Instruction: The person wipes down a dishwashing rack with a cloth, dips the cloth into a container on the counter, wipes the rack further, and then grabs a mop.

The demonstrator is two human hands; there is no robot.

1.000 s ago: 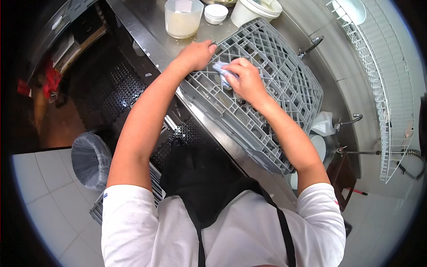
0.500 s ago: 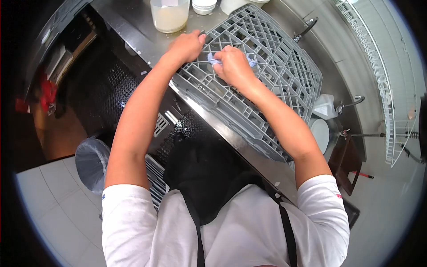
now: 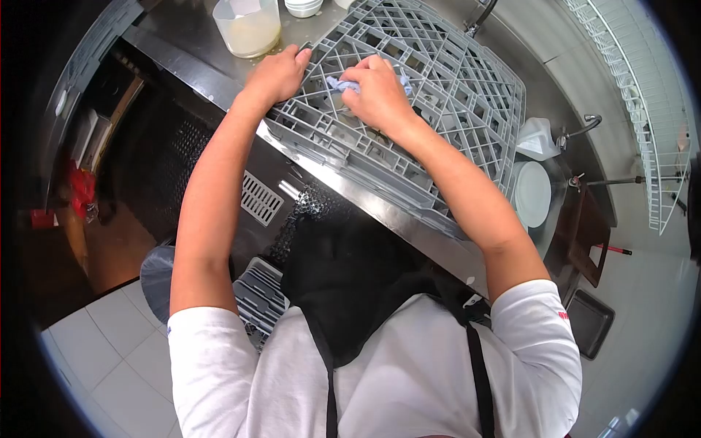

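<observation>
A grey plastic dish rack [image 3: 354,166] with a lattice face lies across the steel counter. At its left corner, my left hand [image 3: 276,77] is closed around the rim. My right hand [image 3: 377,93] is over the lattice, its fingers pinched on a crumpled bluish-white cloth [image 3: 338,84]. The cloth sticks out on both sides of the fingers and touches the rack's bars. My palm hides the middle of it.
A cloudy plastic tub [image 3: 248,31] and stacked white bowls [image 3: 303,6] stand beyond my left hand on the counter [image 3: 166,35]. To the right are a white plastic jug [image 3: 538,139], white plates [image 3: 531,194], a tap [image 3: 584,128] and a wire shelf [image 3: 634,91].
The whole view has shifted, so the rack and tub appear farther up and left. My left hand stays on the rack's corner, and my right hand still holds the cloth over the lattice.
</observation>
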